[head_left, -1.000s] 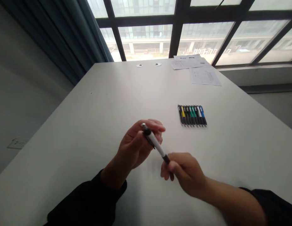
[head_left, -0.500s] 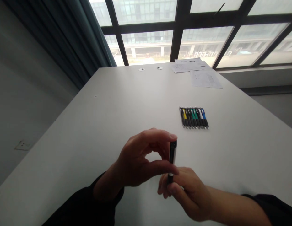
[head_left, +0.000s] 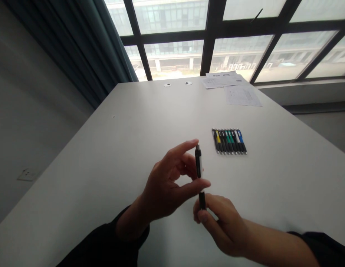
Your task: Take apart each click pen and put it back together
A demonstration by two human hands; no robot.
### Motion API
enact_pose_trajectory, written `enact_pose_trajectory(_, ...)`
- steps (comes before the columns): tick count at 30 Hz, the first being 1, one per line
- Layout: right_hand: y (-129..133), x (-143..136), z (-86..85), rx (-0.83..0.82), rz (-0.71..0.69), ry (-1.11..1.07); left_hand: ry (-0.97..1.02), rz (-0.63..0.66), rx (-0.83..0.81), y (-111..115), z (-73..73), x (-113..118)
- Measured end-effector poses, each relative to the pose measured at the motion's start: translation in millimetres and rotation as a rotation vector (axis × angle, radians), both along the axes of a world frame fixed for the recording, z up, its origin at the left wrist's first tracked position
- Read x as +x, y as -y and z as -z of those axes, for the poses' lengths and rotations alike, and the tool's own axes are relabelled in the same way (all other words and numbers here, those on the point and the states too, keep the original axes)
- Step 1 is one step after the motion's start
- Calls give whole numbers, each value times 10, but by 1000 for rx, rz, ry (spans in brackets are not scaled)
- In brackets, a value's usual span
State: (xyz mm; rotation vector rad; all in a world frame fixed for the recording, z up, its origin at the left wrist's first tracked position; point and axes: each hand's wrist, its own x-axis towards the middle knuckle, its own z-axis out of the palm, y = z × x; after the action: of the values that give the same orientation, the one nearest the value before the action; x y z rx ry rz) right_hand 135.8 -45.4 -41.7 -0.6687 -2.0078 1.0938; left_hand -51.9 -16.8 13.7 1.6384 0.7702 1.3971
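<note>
A black and white retractable ballpoint pen (head_left: 199,163) stands nearly upright between my hands, above the white table. My left hand (head_left: 172,181) grips its barrel, the thumb across the front and the index fingertip on the push button at the top. Lower down, my right hand (head_left: 224,224) pinches the dark lower end between thumb and fingers; the tip is hidden there. Beyond my hands, a row of several pens (head_left: 229,141) lies side by side on the table, with black grips and yellow, green, white, blue and dark barrels.
The white table (head_left: 150,122) runs back to a window. Printed papers (head_left: 242,94) lie at its far right, and two round cable holes (head_left: 167,85) are near the back edge. A dark blue curtain (head_left: 91,55) hangs at the left, above a wall socket (head_left: 27,174).
The pen has risen a little and now tilts slightly left at its top. My left hand has moved up, its index finger raised higher, and more of the push button shows.
</note>
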Motion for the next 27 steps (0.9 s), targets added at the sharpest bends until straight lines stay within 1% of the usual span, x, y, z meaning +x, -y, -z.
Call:
enact_pose_trajectory(3, -63, -6, 92, 84, 152, 96, 14, -138, -100, -54, 82, 33)
enact_pose_trajectory(5, -132, -12, 146, 146, 226, 144, 38, -214, -178, -95, 146, 49)
enact_pose_trajectory(7, -203, -11, 179, 168, 242, 158, 60, -242, -243, -139, 206, 59)
enact_pose_trajectory(13, -317, 14, 212, 123, 225, 227, 92, -235, -372, -257, 366, 73)
enact_pose_trajectory(15, -330, 14, 230, 165, 209, 273, 105, -251, -388, -284, 436, 77)
enact_pose_trajectory(16, -337, 10, 244, 206, 205, 334, 106, -260, -391, -295, 473, 80)
enact_pose_trajectory(18, -346, -2, 277, 289, 212, 524, 90, -268, -385, -310, 546, 90)
enact_pose_trajectory(20, -346, -21, 310, 330, 230, 708, 53, -273, -372, -320, 606, 104)
enact_pose_trajectory(21, -342, -32, 320, 330, 237, 769, 32, -280, -369, -324, 630, 112)
enact_pose_trajectory(24, -339, -60, 312, 296, 252, 862, -5, -298, -358, -334, 687, 136)
enact_pose_trajectory(27, -430, -64, 255, 238, 298, 961, -28, -356, -333, -324, 764, 154)
